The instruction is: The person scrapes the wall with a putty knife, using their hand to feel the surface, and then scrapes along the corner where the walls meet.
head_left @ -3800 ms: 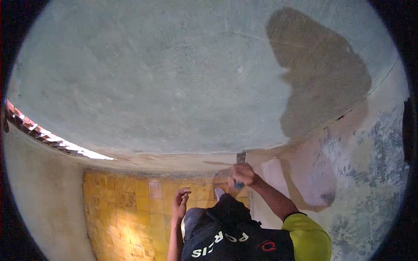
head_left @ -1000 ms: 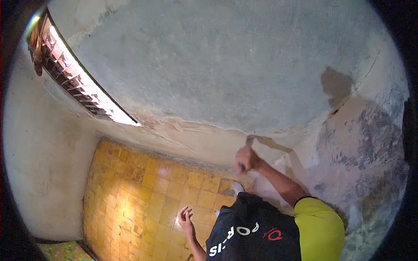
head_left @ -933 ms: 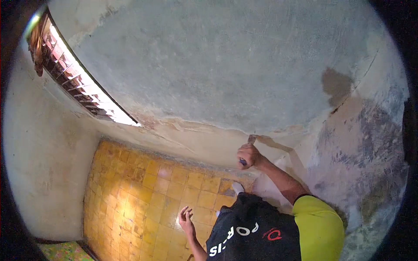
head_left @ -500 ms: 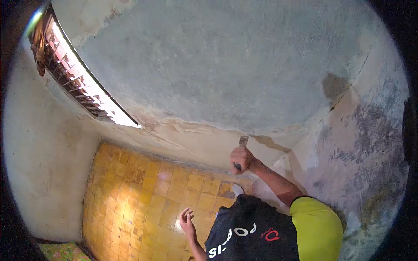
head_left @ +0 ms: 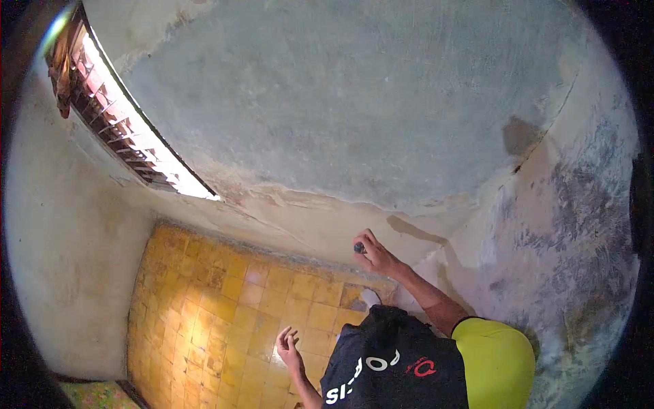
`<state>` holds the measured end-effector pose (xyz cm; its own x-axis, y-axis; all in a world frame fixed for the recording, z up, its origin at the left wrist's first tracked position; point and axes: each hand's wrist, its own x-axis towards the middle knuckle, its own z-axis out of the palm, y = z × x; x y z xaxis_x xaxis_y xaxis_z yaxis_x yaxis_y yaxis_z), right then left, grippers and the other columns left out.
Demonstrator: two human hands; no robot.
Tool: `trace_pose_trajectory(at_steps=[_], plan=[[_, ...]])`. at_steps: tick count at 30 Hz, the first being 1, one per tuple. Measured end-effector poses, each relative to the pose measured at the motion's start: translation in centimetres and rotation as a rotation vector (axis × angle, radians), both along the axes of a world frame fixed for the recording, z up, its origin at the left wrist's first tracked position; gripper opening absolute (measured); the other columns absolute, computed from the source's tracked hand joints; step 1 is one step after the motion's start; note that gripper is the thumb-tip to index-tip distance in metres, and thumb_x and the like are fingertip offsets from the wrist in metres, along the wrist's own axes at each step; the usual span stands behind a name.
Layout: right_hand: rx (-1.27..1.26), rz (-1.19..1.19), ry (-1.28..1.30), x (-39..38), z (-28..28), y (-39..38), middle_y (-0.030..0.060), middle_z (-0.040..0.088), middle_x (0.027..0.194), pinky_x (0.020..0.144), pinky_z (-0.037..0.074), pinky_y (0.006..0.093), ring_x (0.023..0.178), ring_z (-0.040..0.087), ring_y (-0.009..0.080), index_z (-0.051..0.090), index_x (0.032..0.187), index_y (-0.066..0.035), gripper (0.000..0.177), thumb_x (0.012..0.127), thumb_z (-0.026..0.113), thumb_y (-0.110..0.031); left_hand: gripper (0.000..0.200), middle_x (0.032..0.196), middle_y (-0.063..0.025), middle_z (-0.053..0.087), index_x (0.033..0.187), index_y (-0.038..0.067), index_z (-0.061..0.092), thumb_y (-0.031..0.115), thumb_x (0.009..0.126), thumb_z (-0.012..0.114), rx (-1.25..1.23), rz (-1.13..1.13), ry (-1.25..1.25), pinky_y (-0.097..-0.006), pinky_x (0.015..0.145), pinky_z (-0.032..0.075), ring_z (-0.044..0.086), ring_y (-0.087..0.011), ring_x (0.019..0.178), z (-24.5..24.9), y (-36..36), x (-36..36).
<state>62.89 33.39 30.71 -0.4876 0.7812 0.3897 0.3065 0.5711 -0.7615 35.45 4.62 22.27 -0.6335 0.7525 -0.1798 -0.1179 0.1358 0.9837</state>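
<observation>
My right hand (head_left: 376,255) is closed around the dark handle of a putty knife (head_left: 359,249), held close to the lower part of the wall (head_left: 320,225). Only the handle's end shows; the blade is hidden from view at this moment. Behind the hand the pale plaster band meets the grey upper coat. Lower down, my left hand (head_left: 289,349) hangs over the yellow tiled floor (head_left: 231,327) with loosely curled fingers apart and nothing in it.
A slatted window (head_left: 129,129) lets in bright light at upper left. On the right stands a blotchy, peeling wall (head_left: 572,225), with a dark patch (head_left: 523,136) near the corner. A flowered cloth (head_left: 99,394) lies at bottom left.
My right hand has moved slightly left and turned, so the metal blade that showed above it is out of sight. My left hand has shifted a little left.
</observation>
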Motion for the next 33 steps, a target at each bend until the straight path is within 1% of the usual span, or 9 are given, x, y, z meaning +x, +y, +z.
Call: trace_pose_trajectory(at_steps=[4, 9, 12, 13, 16, 20, 23, 28, 33], plan=[[0.026, 0.016, 0.014, 0.9, 0.4, -0.3, 0.0112, 0.049, 0.093, 0.069, 0.047, 0.0337, 0.085, 0.056, 0.0226, 0.054, 0.094, -0.002, 0.024, 0.083, 0.072, -0.012, 0.025, 0.119, -0.011, 0.06, 0.12, 0.0, 0.054, 0.005, 0.096, 0.05, -0.008, -0.048, 0.019, -0.0322, 0.08, 0.053, 0.064, -0.0213, 0.101, -0.5, 0.2, -0.1], [-0.021, -0.158, -0.054, 3.0, 2.2, 0.5, 0.0086, 0.053, 0.065, 0.057, 0.047, 0.0364, 0.059, 0.056, 0.0283, 0.055, 0.071, -0.003, 0.025, 0.078, 0.074, -0.019, 0.024, 0.116, -0.0109, 0.062, 0.119, 0.0, 0.054, 0.005, 0.096, 0.051, -0.022, -0.057, 0.039, -0.0315, 0.079, 0.054, 0.065, -0.0209, 0.099, 0.2, 0.9, 0.3], [0.395, -0.238, 0.24, 4.3, 3.2, 0.6, 0.0074, 0.051, 0.055, 0.053, 0.044, 0.0352, 0.051, 0.054, 0.028, 0.054, 0.061, -0.006, 0.025, 0.076, 0.067, -0.021, 0.023, 0.115, -0.011, 0.063, 0.118, 0.0, 0.055, 0.005, 0.096, 0.051, -0.005, -0.072, 0.056, -0.0315, 0.079, 0.054, 0.065, -0.0206, 0.098, 0.2, 1.4, 0.0], [0.511, -0.23, 0.362, 4.0, 4.6, 0.6, 0.0073, 0.047, 0.054, 0.049, 0.039, 0.0335, 0.046, 0.048, 0.0252, 0.049, 0.059, -0.006, 0.034, 0.084, 0.056, -0.027, 0.023, 0.114, -0.0111, 0.063, 0.117, 0.0, 0.055, 0.005, 0.096, 0.051, 0.0, -0.071, 0.054, -0.0315, 0.079, 0.054, 0.065, -0.0204, 0.098, 0.1, 1.4, 0.0], [0.66, -0.218, 0.378, 5.4, 3.4, 2.4, 0.0082, 0.051, 0.057, 0.049, 0.042, 0.036, 0.049, 0.052, 0.0264, 0.05, 0.06, -0.006, 0.02, 0.075, 0.056, -0.017, 0.022, 0.115, -0.0112, 0.063, 0.117, 0.001, 0.056, 0.005, 0.095, 0.051, -0.047, -0.104, 0.055, -0.0318, 0.079, 0.053, 0.065, -0.0205, 0.099, 0.0, 1.5, -0.4], [0.457, -0.416, 0.361, 7.8, -4.2, 4.6, 0.0081, 0.05, 0.056, 0.05, 0.043, 0.0343, 0.049, 0.052, 0.0243, 0.051, 0.06, -0.006, 0.027, 0.082, 0.052, -0.022, 0.022, 0.115, -0.0104, 0.063, 0.117, 0.001, 0.056, 0.004, 0.095, 0.052, -0.064, -0.165, 0.075, -0.0321, 0.081, 0.052, 0.064, -0.0202, 0.099, 1.6, 2.0, -0.1], [0.606, -0.265, 0.425, 5.6, 2.6, 2.1, 0.0076, 0.048, 0.056, 0.05, 0.041, 0.0334, 0.049, 0.05, 0.0237, 0.05, 0.06, -0.006, 0.026, 0.079, 0.054, -0.022, 0.022, 0.117, -0.0102, 0.063, 0.117, 0.001, 0.056, 0.004, 0.095, 0.052, -0.099, -0.159, 0.074, -0.0312, 0.081, 0.051, 0.064, -0.0196, 0.1, 1.6, 2.0, -0.6], [0.427, -0.348, 0.244, 6.6, -0.9, 3.4, 0.0091, 0.049, 0.056, 0.054, 0.043, 0.0341, 0.051, 0.054, 0.0253, 0.05, 0.058, -0.007, 0.027, 0.078, 0.054, -0.024, 0.023, 0.117, -0.0095, 0.062, 0.117, 0.002, 0.057, 0.009, 0.096, 0.052, -0.134, -0.21, 0.095, -0.0323, 0.084, 0.052, 0.063, -0.021, 0.104, 2.4, 2.5, 0.4], [0.532, -0.206, 0.438, 5.4, 1.6, 2.4, 0.0088, 0.047, 0.056, 0.053, 0.042, 0.0354, 0.05, 0.051, 0.0259, 0.051, 0.059, -0.006, 0.023, 0.075, 0.055, -0.021, 0.022, 0.119, -0.0106, 0.062, 0.117, 0.002, 0.057, 0.01, 0.097, 0.052, -0.117, -0.234, 0.103, -0.0333, 0.084, 0.051, 0.063, -0.0212, 0.103, 2.2, 2.6, 0.8]])
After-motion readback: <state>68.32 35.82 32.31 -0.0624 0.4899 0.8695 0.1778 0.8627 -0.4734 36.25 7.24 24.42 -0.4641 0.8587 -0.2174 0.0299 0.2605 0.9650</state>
